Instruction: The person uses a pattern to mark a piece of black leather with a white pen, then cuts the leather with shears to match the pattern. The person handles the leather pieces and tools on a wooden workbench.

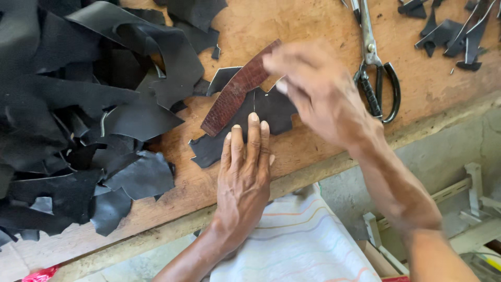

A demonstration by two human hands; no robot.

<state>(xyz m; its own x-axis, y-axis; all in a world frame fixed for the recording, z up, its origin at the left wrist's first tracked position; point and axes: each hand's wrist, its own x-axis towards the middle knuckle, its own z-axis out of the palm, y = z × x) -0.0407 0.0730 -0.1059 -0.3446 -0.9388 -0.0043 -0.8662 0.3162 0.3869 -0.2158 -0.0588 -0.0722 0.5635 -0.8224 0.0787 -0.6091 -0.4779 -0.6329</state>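
Together, two hands [245,167] [318,91], one brown template [237,89], one scissors [377,78]

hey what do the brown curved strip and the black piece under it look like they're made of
The brown curved strip looks like stiff leather or board, matte with a grainy, scaly surface. The black piece looks like thin leather or a synthetic sheet: smooth, faint sheen, cleanly cut edges.

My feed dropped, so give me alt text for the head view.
Left hand presses flat on a black leather piece on a wooden table, while the blurred right hand holds a curved brown template over it. Scissors lie right; black scraps pile left.
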